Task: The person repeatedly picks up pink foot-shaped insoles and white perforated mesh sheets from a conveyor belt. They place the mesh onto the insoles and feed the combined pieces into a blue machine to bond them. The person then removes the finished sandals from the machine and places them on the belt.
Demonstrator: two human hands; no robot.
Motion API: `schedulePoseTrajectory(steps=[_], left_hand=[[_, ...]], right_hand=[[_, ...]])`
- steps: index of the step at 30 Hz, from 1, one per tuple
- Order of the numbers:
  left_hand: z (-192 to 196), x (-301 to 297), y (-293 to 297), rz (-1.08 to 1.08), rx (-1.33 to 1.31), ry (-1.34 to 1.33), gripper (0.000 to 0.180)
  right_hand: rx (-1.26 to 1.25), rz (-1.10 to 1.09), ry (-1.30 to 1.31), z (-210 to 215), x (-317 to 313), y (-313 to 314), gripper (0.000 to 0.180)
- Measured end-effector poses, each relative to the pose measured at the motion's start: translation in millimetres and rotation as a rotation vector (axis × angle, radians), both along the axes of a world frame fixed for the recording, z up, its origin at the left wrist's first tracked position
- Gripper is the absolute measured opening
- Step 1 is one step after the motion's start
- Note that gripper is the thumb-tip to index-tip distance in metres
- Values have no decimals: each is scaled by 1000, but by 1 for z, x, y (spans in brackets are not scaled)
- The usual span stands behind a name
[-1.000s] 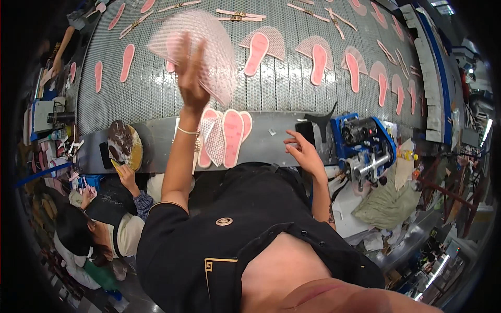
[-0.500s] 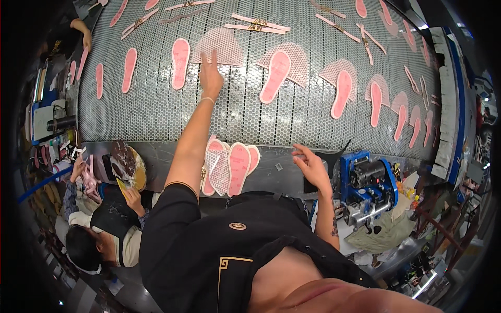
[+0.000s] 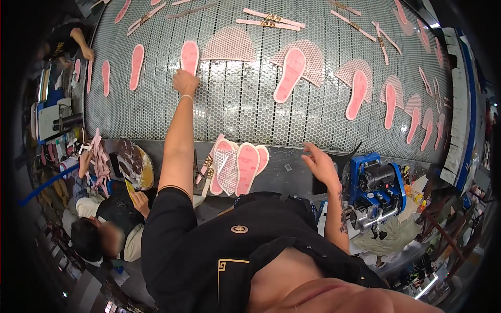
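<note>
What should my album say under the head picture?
Left hand at the near end of a pink insole, beside pink mesh.

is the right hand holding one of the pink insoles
No, the right hand has its fingers apart with nothing visible in it; it is the left hand that is at the near end of a pink insole.

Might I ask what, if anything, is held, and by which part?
The left hand covers a pink insole at its heel; whether it grips is unclear. The right hand is empty.
</note>
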State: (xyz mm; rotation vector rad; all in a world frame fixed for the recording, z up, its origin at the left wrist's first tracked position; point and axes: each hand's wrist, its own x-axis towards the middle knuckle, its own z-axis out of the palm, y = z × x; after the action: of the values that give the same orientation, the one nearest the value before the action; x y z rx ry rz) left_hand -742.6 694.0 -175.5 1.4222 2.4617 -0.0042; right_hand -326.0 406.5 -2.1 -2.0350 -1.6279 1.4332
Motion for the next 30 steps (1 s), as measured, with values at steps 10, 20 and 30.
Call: schedulePoseTrajectory(steps=[10,20,30], left_hand=[[61,102,-37,-22,500,-278,100],[31,149,-82,-34,184,-289,95],[59,183,-314,-626,456,-657,71]], right_hand=[[-27,139,-167,-11,8,-63,45],[70,48,-221,12,13,-93,43],[65,59,-226,-8,1,-181,44]])
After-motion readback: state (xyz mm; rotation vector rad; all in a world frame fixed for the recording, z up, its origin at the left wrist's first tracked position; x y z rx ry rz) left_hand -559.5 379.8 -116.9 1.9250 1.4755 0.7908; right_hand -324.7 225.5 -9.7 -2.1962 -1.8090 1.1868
